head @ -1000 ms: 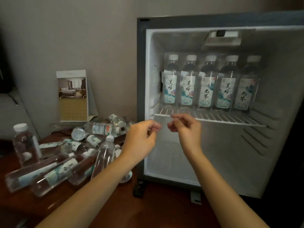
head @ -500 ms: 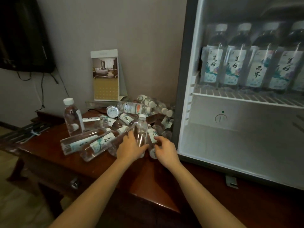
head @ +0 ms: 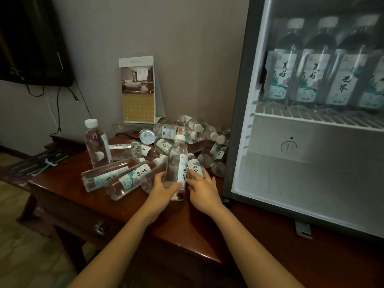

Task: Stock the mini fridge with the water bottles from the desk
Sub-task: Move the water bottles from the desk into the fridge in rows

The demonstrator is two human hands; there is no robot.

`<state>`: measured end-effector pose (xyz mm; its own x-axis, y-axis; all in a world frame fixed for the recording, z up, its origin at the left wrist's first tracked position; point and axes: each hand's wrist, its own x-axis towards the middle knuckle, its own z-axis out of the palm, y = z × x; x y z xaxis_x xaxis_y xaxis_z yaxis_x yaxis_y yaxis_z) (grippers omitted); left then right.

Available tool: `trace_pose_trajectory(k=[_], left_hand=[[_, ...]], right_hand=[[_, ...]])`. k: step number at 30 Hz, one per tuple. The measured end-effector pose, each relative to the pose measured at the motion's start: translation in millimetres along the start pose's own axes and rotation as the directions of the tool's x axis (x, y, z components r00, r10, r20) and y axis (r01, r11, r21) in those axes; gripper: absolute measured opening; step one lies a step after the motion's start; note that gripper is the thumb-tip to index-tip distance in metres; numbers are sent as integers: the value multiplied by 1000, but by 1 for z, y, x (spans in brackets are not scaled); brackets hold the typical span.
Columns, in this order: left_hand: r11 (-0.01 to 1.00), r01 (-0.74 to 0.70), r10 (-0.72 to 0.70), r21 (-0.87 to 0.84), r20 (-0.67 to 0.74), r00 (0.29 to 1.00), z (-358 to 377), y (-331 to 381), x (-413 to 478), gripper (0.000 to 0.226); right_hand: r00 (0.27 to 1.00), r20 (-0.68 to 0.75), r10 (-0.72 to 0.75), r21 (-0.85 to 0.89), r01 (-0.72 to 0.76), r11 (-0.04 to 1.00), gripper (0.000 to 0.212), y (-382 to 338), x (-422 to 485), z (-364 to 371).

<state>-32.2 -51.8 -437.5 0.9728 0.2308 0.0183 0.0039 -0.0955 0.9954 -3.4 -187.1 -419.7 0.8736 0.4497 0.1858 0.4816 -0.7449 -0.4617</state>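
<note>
Head view, one entry per item. Left hand (head: 161, 191): grips an upright bottle (head: 176, 163) low on its body, thumb across the front, fingers round the far side; white cap up, label facing the right hand; whether the base rests on the desk (head: 124, 208) cannot be told. Right hand (head: 204, 190): just beside the left, fingers fairly straight and laid on a lying bottle (head: 195, 168), not curled round it. Heap of bottles (head: 133, 175): lying on their sides beyond and to the left of both hands, touching and crossing one another, with more behind the fingertips toward the wall. Standing bottle (head: 96, 144): well left of the left hand, upright at the heap's edge. Card stand (head: 138, 90): beyond the heap, against the wall. Mini fridge (head: 239, 121): just right of the right hand, open front facing the camera; wire shelf (head: 311, 119) above hand level carries a row of bottles (head: 311, 67), upright, side by side. Dark screen (head: 31, 38): far up and left of the hands.
</note>
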Motion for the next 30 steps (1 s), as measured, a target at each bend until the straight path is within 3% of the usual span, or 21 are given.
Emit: trace_pose_trajectory(k=[4, 11, 15, 17, 19, 21, 23, 26, 30], left_hand=[[994, 13, 4, -106, 159, 987, -11, -1, -7, 44], [992, -14, 53, -129, 310, 949, -16, 5, -18, 61], [998, -52, 64, -42, 364, 929, -10, 7, -30, 50], [994, -109, 89, 31, 375, 923, 2, 9, -39, 27], [985, -159, 126, 61, 374, 919, 16, 12, -48, 22], [976, -215, 188, 32, 368, 911, 30, 19, -54, 26], [959, -284, 261, 3, 381, 887, 43, 31, -55, 31], [920, -391, 357, -24, 460, 813, 70, 54, -53, 46], [885, -466, 425, -12, 432, 795, 120, 71, -46, 56]], right_hand=[[998, 52, -29, 128, 22, 992, 47, -5, -6, -5], [999, -35, -34, 262, 42, 964, 38, 7, -30, -6], [995, -97, -29, 574, 80, 815, 61, -2, -43, -18], [993, -110, -49, 559, 103, 823, 71, -9, -49, -35], [993, -99, -61, 520, 104, 848, 83, -10, -55, -51], [994, -97, -44, 572, 92, 815, 90, -1, -65, -66], [992, -129, -16, 648, 96, 756, 83, 12, -79, -80], [970, -231, 79, 732, 120, 671, 80, 35, -96, -100], [909, -371, 191, 708, 143, 692, 84, 61, -103, -124]])
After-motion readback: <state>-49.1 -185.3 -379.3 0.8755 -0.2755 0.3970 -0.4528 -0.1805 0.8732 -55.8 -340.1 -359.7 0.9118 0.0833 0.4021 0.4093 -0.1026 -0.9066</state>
